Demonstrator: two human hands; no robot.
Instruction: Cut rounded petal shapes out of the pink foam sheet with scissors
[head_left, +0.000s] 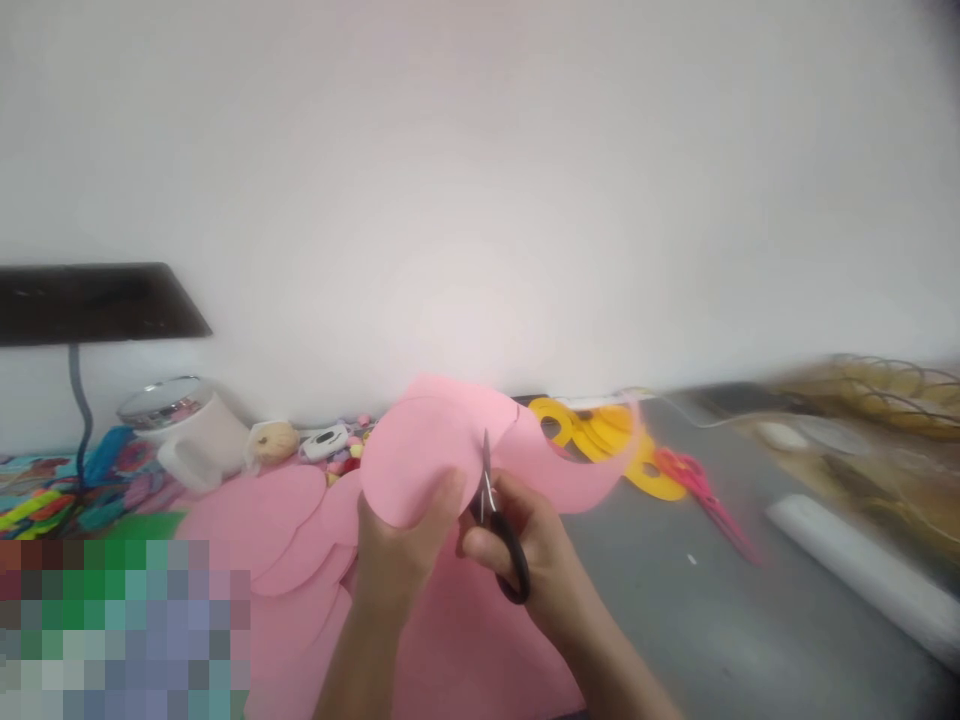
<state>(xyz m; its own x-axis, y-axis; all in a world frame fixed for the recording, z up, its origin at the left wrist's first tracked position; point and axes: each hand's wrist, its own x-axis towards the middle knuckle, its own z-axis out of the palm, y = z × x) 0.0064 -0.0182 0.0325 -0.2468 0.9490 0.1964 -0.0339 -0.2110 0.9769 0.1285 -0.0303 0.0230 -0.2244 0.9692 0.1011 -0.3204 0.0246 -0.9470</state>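
My left hand (409, 545) grips a pink paper circle (420, 460) by its lower edge, thumb across the front. Black-handled scissors (514, 560) are in my right hand (536, 550), with fingers through the loops. Their blades point up at the right side of the circle, where a curved pink strip (585, 480) hangs off to the right. A dark pencil-like mark shows on the pink sheet behind the blades. Several cut pink paper circles (247, 520) lie overlapping to the left. Beneath my hands spreads a larger pink sheet (480, 640).
Yellow paper rings (600, 435) and pink scissors (705, 500) lie on the grey table (675, 620) at right, beside a white roll (862, 570). A white mug (206, 440), a small white device (326, 442) and colourful craft bits stand at left, below a dark panel (97, 305).
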